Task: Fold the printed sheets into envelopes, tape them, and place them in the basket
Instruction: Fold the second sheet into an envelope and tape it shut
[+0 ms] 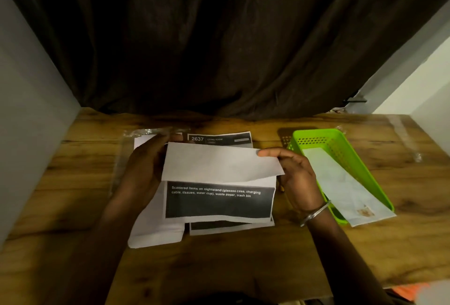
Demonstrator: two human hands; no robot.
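Note:
A printed sheet [219, 183] is held above the wooden table, its white top flap [219, 163] bent down towards me over a black text block. My left hand [143, 170] grips the sheet's left edge from behind. My right hand [294, 170] pinches the flap's right corner between thumb and fingers. Under it lies a stack of printed sheets [219, 139], one headed 2637. A green basket [341, 148] stands to the right with a folded white envelope [345, 190] lying in it, its near end sticking out over the rim.
A plain white paper [155, 229] lies at the left under my left forearm. A clear plastic wrapper [146, 132] sits behind the stack. A dark curtain [219, 49] hangs at the table's far edge. A grey wall stands at the left.

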